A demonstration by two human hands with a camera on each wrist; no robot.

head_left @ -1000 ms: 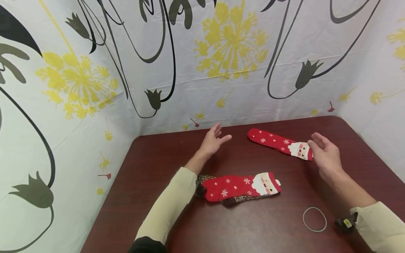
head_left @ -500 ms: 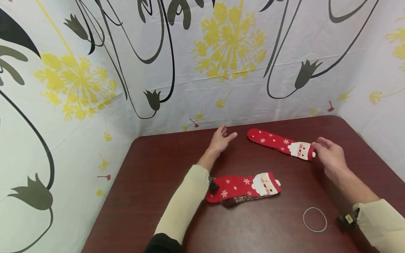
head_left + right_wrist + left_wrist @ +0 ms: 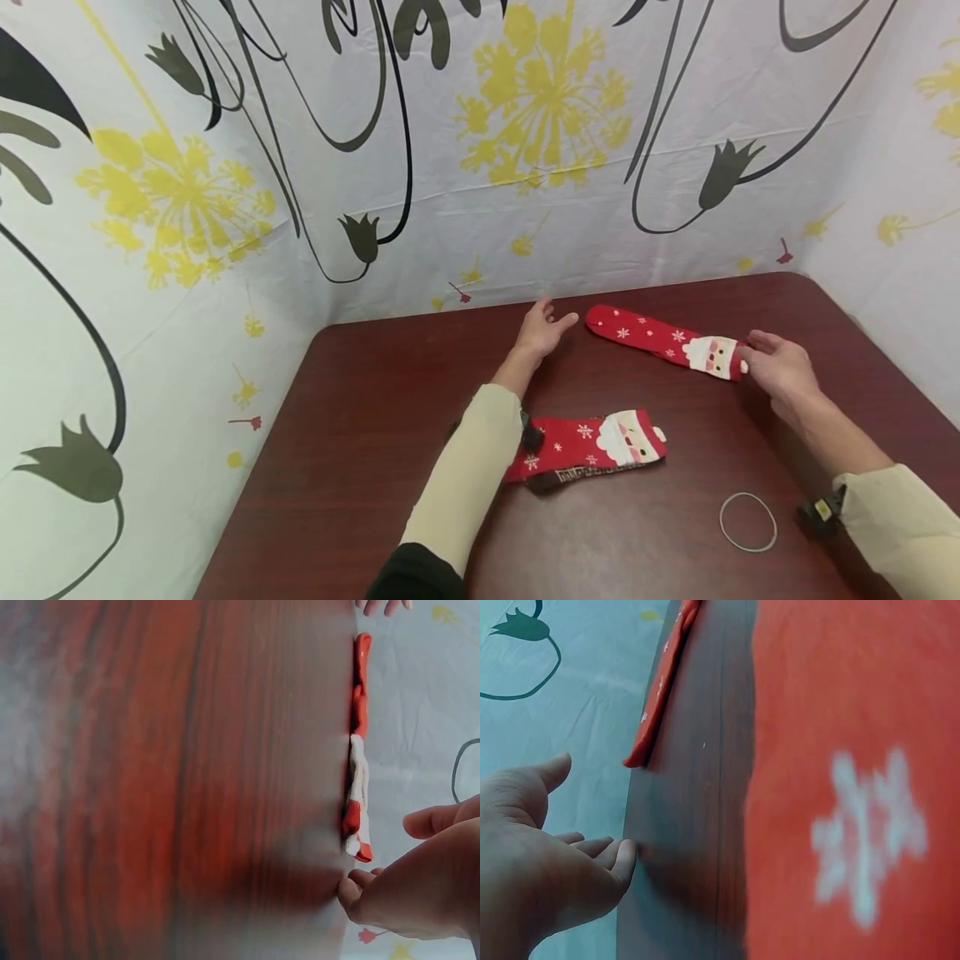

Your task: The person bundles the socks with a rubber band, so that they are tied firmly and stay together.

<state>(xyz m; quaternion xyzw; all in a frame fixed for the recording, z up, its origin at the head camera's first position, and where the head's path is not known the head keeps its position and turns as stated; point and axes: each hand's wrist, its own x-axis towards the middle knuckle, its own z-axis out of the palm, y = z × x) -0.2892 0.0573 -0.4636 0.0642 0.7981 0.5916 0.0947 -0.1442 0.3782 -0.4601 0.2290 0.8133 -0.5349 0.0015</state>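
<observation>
Open lane between the far red sock (image 3: 647, 332) and the near red sock (image 3: 573, 442)
Bare counter (image 3: 600, 379) there leaves room to pass; the left forearm (image 3: 474, 454) crosses its left end, the right hand (image 3: 783, 371) flanks the right, and patterned cloth (image 3: 570, 237) rises behind the far red sock.

The table (image 3: 360, 433) is dark reddish brown and a bit shiny. A thin, pale ring (image 3: 722, 517) lies on it, near the front on the right. Behind is a creased white cloth (image 3: 465, 225) with big yellow flowers (image 3: 551, 92) and grey-green tulips (image 3: 723, 175) on curly stems.
</observation>
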